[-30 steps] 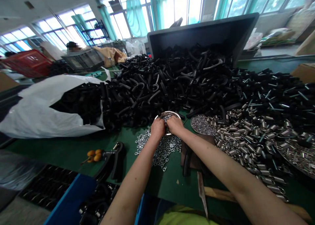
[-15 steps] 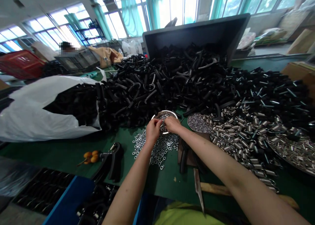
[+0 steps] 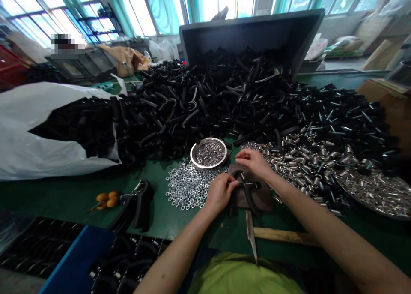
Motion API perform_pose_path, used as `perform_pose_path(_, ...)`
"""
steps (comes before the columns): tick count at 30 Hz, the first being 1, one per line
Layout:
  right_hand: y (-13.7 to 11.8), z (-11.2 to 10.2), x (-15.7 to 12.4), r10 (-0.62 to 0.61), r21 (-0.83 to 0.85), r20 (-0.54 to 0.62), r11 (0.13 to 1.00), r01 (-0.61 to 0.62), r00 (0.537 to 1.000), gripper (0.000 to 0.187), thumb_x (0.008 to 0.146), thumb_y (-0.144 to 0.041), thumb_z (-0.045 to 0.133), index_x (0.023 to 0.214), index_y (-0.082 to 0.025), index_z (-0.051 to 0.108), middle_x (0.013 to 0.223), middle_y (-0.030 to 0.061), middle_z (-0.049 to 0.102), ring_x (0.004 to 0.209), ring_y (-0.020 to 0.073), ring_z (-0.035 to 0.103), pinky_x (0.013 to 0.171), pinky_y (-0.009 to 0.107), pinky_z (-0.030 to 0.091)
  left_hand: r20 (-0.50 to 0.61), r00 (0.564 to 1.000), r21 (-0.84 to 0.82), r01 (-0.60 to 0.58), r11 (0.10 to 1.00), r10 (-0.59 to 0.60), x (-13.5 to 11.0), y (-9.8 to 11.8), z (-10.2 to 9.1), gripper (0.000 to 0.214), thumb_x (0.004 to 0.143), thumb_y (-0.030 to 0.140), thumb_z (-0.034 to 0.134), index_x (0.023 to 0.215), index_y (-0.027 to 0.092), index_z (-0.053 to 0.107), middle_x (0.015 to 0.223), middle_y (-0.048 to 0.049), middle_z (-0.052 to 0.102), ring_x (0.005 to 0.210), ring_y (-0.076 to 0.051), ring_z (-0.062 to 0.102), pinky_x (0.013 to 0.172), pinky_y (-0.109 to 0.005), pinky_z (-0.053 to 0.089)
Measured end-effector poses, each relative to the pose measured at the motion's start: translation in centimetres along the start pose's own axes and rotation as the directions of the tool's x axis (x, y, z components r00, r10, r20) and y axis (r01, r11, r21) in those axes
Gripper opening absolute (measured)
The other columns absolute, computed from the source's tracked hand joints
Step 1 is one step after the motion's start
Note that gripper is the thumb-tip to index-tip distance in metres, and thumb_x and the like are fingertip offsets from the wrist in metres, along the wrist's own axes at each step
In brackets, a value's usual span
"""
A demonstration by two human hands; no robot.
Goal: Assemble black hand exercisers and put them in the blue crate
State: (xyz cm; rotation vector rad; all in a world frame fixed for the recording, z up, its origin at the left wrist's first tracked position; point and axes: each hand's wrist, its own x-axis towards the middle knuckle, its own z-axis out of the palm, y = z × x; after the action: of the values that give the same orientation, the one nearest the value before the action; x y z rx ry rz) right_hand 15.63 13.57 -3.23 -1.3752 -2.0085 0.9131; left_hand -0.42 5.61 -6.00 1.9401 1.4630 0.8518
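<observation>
A black hand grip [image 3: 248, 190] with a spring at its top lies on a brown block [image 3: 265, 199] in front of me. My left hand [image 3: 221, 192] is at its left side, thumb and forefinger pinched together at the grip; any small part between them is hidden. My right hand [image 3: 255, 162] hovers just above the grip, fingers loosely bent and a little apart, with nothing visible in them. Behind my left hand stands a round bowl [image 3: 194, 157] of small metal pins. Loose nuts [image 3: 184, 187] are spread in front of it.
A hammer [image 3: 282, 235] lies close to me. Springs [image 3: 298, 167] and a tray of pins [image 3: 372, 191] are on the right. Black handles [image 3: 205, 101] are heaped behind, spilling from a grey bin [image 3: 250, 28]. On the left are a white sack [image 3: 64, 157], orange fruit [image 3: 107, 199] and another hand grip [image 3: 143, 206].
Both hands have left the bowl of pins and come right and nearer to me, to the hand grip on the block. The view has shifted slightly.
</observation>
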Motion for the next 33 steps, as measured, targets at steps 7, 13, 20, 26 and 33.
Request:
perform_pose_path(7,3.0,-0.4,-3.2,0.067,-0.051,0.010,0.996,-0.067,0.998,0.024,0.081,-0.025,0.047,0.089,-0.014,0.066,0.076,0.0029,0.068,0.058,0.0117,0.059,0.057,0.023,0.044,-0.001,0.999,0.099,-0.046,0.994,0.046,0.7,0.0,2.1,0.012,0.085,0.028,0.053,0.080,0.018,0.057,0.081,-0.0031,0.059,0.079,-0.017,0.055,0.071,-0.027,0.040)
perform_pose_path(13,1.6,-0.1,-2.0,0.013,-0.245,0.057,0.970,0.001,0.998,0.018,0.079,-0.015,0.051,0.095,-0.019,0.058,0.078,0.0001,0.067,0.074,0.0130,0.061,0.066,0.022,0.041,-0.045,0.998,0.158,-0.030,0.987,0.037,0.7,-0.1,2.6,0.011,0.086,0.025,0.051,0.080,0.017,0.055,0.082,-0.0026,0.059,0.078,-0.016,0.056,0.070,-0.027,0.042)
perform_pose_path(20,-0.8,0.8,-1.2,-0.034,-0.502,0.201,0.855,0.133,0.979,0.025,0.069,-0.013,0.064,0.093,-0.019,0.059,0.087,0.0086,0.066,0.094,0.0249,0.057,0.073,0.029,0.039,0.099,0.956,0.452,-0.291,0.844,0.277,1.0,-0.1,2.7,0.017,0.091,0.025,0.044,0.093,0.015,0.057,0.091,-0.0075,0.060,0.086,-0.019,0.055,0.075,-0.030,0.045)
perform_pose_path(26,-0.3,-1.2,-4.7,-0.016,-0.585,0.160,0.804,0.108,0.987,0.017,0.087,-0.028,0.050,0.100,-0.018,0.057,0.095,0.0095,0.064,0.094,0.0227,0.057,0.076,0.031,0.041,0.163,0.955,0.543,-0.297,0.785,0.248,-0.1,1.2,1.6,0.021,0.092,0.027,0.038,0.094,0.020,0.058,0.090,-0.0045,0.058,0.086,-0.018,0.054,0.073,-0.028,0.046)
perform_pose_path(33,1.3,-2.1,-18.7,-0.002,-0.565,0.224,0.815,0.131,0.975,0.016,0.073,-0.026,0.068,0.083,-0.021,0.056,0.086,0.0025,0.060,0.082,0.0214,0.056,0.067,0.031,0.042,0.217,0.975,0.584,-0.174,0.793,0.055,-2.7,2.6,0.4,0.055,0.084,0.018,0.046,0.136,0.030,0.032,0.116,-0.0091,0.048,0.093,-0.020,0.055,0.069,-0.027,0.048)
